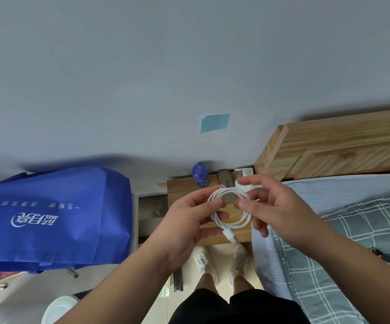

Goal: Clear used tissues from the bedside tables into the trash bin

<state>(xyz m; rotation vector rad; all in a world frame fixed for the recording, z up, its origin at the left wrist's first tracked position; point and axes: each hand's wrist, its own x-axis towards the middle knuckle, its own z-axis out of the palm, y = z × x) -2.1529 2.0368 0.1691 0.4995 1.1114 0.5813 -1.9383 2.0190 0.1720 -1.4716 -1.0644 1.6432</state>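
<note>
left grip [189, 218] and right grip [271, 206] both pinch a coiled white cable [233, 226] over the bench [182, 187]; no used tissue shows, only a white packet [242, 175] behind, nearer the right grip.

Bottle [200, 175] on bedside table [182, 186], bed [353, 230] right

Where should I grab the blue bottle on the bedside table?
Grip the blue bottle round its body below the cap, coming from the front: it stands upright at the back of the bedside table, by the wall. Left hand and right hand hold the white cable; free one first.
</note>
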